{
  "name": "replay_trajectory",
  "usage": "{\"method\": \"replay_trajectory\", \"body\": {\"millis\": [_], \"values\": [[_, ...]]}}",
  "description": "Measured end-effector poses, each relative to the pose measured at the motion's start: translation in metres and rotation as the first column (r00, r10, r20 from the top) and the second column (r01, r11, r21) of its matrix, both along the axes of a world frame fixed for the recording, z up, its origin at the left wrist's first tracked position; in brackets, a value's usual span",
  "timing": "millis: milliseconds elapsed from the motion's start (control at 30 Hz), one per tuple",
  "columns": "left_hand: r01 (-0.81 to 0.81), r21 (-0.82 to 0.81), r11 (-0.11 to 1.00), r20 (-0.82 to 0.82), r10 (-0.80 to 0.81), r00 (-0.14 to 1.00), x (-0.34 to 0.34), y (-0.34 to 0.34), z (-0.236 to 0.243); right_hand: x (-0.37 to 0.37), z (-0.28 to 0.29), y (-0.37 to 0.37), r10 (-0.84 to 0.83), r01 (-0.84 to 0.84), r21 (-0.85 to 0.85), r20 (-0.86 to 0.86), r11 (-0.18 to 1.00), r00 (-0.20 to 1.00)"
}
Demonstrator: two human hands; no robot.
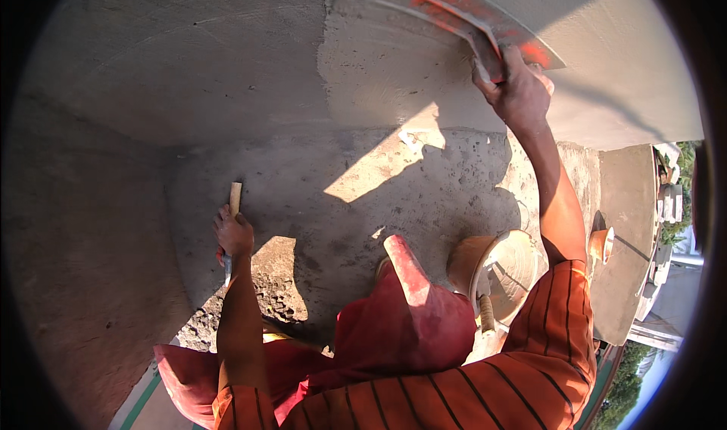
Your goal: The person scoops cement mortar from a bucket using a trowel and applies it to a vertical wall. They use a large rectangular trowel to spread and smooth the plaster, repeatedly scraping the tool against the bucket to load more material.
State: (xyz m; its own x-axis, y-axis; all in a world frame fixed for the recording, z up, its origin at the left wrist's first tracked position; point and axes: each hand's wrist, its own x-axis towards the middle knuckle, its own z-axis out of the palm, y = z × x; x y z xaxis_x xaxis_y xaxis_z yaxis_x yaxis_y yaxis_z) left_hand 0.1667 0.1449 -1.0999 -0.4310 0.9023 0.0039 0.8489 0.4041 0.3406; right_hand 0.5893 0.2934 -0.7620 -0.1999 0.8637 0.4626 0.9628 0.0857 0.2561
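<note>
My right hand (524, 97) is closed round the grip of a long plastering float (454, 14), at the upper right. The float is grey with worn red patches, and its blade lies against the wall (394, 74), where a coat of wet-looking plaster ends in a ragged edge. At the left, low over the floor, my left hand (235, 235) is wrapped round a wooden-handled tool (236, 195). Its pale handle end sticks up past my fingers, with a bit of red and a thin metal part showing below. The rest of that tool is hidden by my hand and forearm.
A bucket (462, 260) of grey mortar stands right of my knee, with a tool handle (485, 313) at its near side. Beyond it is a small orange container (600, 244) by a low wall (625, 225). Rough rubble (276, 297) lies near my left forearm.
</note>
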Motion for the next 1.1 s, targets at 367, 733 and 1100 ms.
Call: {"method": "replay_trajectory", "body": {"millis": [367, 733, 1100], "values": [[0.538, 0.102, 0.837, 0.463, -0.518, 0.719, 0.163, 0.016, 0.043, 0.24, 0.179, 0.014, 0.314, 0.244, 0.444, -0.846, 0.862, 0.43], [0.792, 0.082, 0.605, 0.551, -0.69, 0.47, 0.252, -0.063, 0.013, 0.115, 0.111, -0.014, 0.345, 0.099, 0.416, -0.847, 0.904, 0.405], [0.781, -0.011, 0.624, 0.49, -0.678, 0.548, 0.264, -0.045, 0.04, 0.054, -0.13, 0.007, 0.017, 0.132, -0.62, 0.229, 0.774, 0.973]]}}
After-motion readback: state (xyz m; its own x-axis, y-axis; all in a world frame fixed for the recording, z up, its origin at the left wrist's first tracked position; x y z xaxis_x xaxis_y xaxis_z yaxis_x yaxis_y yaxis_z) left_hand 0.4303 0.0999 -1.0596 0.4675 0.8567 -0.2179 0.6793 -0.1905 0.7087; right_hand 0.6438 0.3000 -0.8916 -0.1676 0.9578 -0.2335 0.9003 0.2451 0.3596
